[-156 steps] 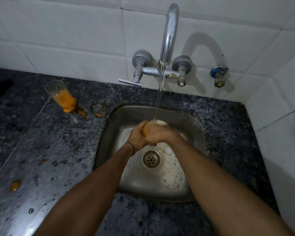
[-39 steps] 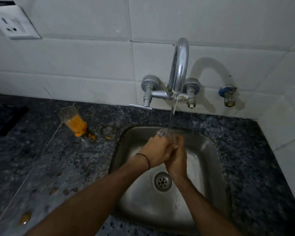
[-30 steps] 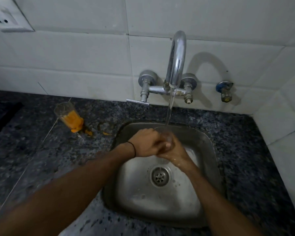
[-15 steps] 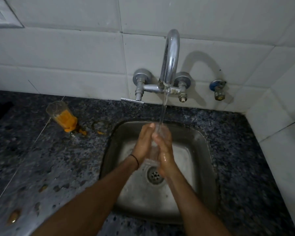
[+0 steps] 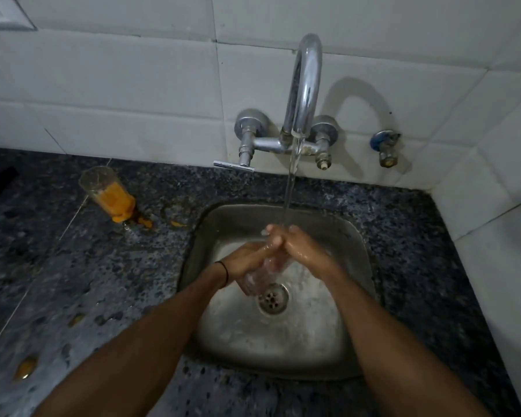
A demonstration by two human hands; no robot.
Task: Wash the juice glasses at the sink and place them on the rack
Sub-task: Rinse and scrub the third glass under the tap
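Clear glass (image 5: 260, 276) is held low in the sink (image 5: 357, 251), just above the drain (image 5: 272, 297). It is tilted, one end toward the drain; I cannot tell whether that end is rim or base.

Left hand (image 5: 244, 260) is curled round the glass from the left and right hand (image 5: 303, 248) from the right. Their fingers meet on top, where the stream from the tap (image 5: 304, 85) lands. Both hands are wet and shiny.

Handling, as a judgement:
- The glass looks light, stiff, thin-walled and brittle.
- Wet and smooth, so likely slippery.
- The hard steel basin beneath means a slip could chip it.
- Safest hold is round the middle of the wall, thumb against fingers, not by the lip.

Second glass (image 5: 107, 192) stands on the bench (image 5: 73, 281) left of the sink, well apart from the hands. It tapers to a narrower foot, is roughly half full of orange juice, and has an orange puddle at its base.

Materials:
- Bench is dark speckled stone, wet, with scattered orange drops (image 5: 24, 368).
- Sink is dull steel, square with rounded corners.
- Tap is chrome with an arched spout.
- Wall is glossy white tile.

No rack in view.
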